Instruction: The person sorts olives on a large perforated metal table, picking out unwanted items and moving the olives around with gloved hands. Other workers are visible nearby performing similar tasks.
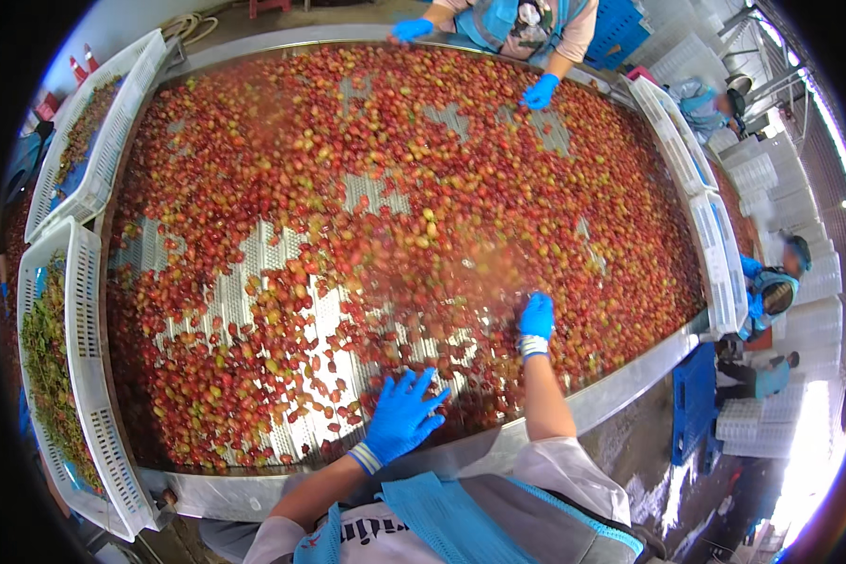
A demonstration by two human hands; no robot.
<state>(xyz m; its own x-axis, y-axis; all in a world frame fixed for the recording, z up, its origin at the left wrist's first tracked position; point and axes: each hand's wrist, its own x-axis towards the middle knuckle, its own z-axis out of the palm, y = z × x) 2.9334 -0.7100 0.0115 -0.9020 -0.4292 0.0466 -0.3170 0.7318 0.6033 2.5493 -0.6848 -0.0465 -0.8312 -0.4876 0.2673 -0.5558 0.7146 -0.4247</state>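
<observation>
A broad layer of small, round, red and yellow-green fruits [423,148], grape-like in look, covers a large metal sorting table with a perforated bed [254,250]. My left hand [403,414], in a blue glove with a striped cuff, hovers at or just over the near part of the bed. Its fingers are spread and nothing shows in them. Farther forward and to the right, my gloved right hand [536,323] is among the fruits, fingers together and pointing away from me. Its palm side is hidden, so any fruit under it cannot be seen.
White plastic crates [83,303] holding green stalks and debris line the table's left end; more crates [719,261] stand at the right end. Opposite, a co-worker's blue-gloved hands [540,92] touch the fruit. The table's metal rim [218,495] runs before my body. Blue pallets [694,402] stand right.
</observation>
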